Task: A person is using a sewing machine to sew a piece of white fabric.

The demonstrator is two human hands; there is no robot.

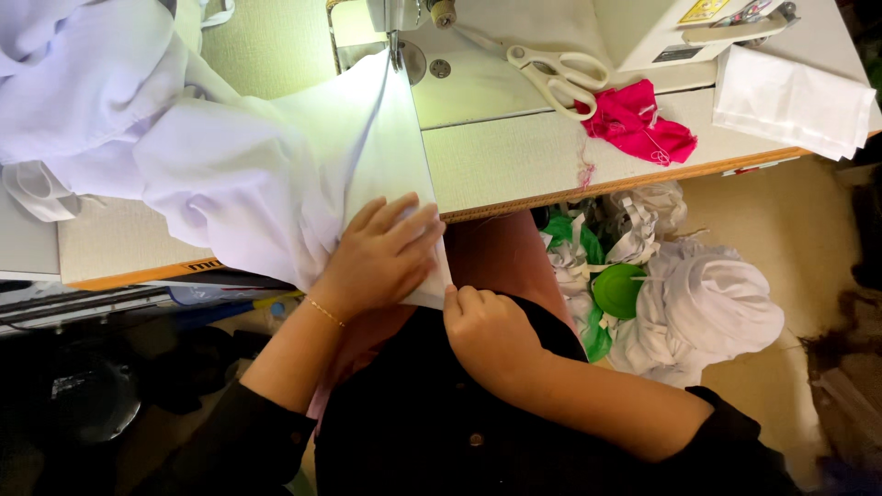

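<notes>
here, both hands (pixel 432 285) press white cloth (pixel 276 174) on the table (pixel 514 156).

White fabric (pixel 230 156) heaped over the left half of the sewing table (pixel 496 156), running up to the needle (pixel 395 50) at the far edge; no passage there. Bare tabletop from the fabric's right fold to the near edge, open as far as the scissors (pixel 556 73) and pink cloth scrap (pixel 638 124). Right corner taken by folded white cloth (pixel 790 101).
</notes>
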